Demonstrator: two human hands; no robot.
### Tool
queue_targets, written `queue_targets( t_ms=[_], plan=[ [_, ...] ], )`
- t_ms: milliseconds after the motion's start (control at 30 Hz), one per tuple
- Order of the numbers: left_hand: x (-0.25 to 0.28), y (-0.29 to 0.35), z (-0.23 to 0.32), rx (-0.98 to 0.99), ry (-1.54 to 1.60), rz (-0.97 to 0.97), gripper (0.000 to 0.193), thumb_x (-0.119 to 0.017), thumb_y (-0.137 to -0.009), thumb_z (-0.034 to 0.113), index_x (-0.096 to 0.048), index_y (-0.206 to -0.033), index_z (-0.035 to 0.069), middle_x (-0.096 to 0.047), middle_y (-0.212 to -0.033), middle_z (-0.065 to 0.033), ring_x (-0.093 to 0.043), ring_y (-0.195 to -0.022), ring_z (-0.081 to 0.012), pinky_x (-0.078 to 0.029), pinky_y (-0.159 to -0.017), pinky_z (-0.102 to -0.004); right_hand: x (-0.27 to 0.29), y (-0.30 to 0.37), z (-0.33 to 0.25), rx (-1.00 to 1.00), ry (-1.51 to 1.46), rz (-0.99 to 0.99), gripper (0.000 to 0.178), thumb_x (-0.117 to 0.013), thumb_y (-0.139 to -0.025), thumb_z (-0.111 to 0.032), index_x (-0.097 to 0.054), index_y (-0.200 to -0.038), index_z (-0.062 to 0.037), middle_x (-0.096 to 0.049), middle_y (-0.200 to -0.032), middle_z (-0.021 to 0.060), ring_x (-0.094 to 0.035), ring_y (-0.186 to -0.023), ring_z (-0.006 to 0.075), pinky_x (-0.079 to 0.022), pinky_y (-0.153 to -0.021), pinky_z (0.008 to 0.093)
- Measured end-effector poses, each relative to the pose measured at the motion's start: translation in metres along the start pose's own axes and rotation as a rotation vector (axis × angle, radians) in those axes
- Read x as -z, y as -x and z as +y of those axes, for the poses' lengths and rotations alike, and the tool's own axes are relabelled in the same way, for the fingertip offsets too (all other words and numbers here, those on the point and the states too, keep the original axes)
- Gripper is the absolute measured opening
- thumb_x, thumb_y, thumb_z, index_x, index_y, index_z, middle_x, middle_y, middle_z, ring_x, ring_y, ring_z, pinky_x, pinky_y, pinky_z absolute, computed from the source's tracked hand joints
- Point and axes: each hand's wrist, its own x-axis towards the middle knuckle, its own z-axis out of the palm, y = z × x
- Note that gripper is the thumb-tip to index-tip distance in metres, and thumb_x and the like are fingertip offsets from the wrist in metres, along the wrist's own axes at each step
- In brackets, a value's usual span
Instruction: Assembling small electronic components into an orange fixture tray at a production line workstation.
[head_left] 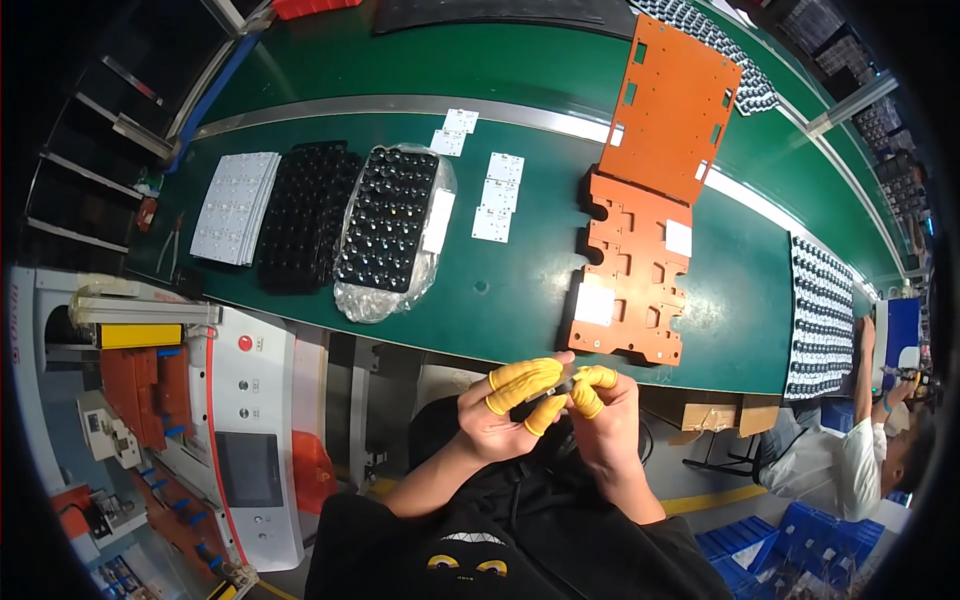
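Observation:
Close to my body, just off the table's near edge, both hands meet around a small black part (563, 385). My left hand (510, 405) pinches it from one side, with yellow finger cots on its fingers. From the other side my right hand (608, 415), also in yellow finger cots, closes on the same part. Its exact kind is too small and covered to make out. Beyond the hands lies an orange fixture base (640, 260) holding a white board (593, 304) and another white piece (678, 238). Its orange cover plate (665, 110) lies against the far end.
Left of the fixture are small white circuit boards (497, 196), a black tray of round parts (385, 220) in clear plastic, stacked black trays (303, 215) and white board sheets (232, 210). A machine (250, 440) stands at left; at right, a co-worker (830, 465) sits by filled white panels (822, 320).

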Motion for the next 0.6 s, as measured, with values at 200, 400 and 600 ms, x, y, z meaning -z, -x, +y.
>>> queue_targets(
  t_ms=[200,400,600],
  plan=[
    [-0.005,-0.003,0.01,0.293,0.467,0.016,0.03,-0.064,-0.085,-0.002,-0.057,-0.114,-0.009,-0.061,-0.113,-0.0232,-0.064,-0.086,-0.0217,-0.055,-0.073,-0.0304,0.01,0.004,-0.004,0.027,0.083,-0.032,0.032,-0.072,-0.084,-0.006,-0.058,-0.112,0.0033,-0.064,-0.094,0.0099,-0.062,-0.078,0.0174,-0.051,-0.069,0.0291],
    [-0.012,-0.007,0.007,0.644,0.772,0.088,0.027,-0.063,-0.083,-0.007,-0.057,-0.109,-0.006,-0.054,-0.114,-0.012,-0.058,-0.104,-0.0197,-0.047,-0.093,-0.0316,0.024,-0.005,-0.01,0.512,0.796,-0.097,0.028,-0.073,-0.076,-0.004,-0.062,-0.101,0.0033,-0.061,-0.105,0.0128,-0.059,-0.102,0.025,-0.046,-0.089,0.0339],
    [-0.028,0.004,-0.016,0.758,0.418,0.077,0.019,-0.059,-0.091,-0.002,-0.059,-0.11,-0.006,-0.062,-0.106,-0.0085,-0.06,-0.094,-0.0114,-0.049,-0.084,-0.0245,0.027,-0.016,-0.011,0.763,1.312,0.089,0.029,-0.077,-0.07,0.001,-0.059,-0.093,0.0056,-0.063,-0.105,0.0163,-0.066,-0.096,0.0364,-0.054,-0.082,0.038]
  ],
)
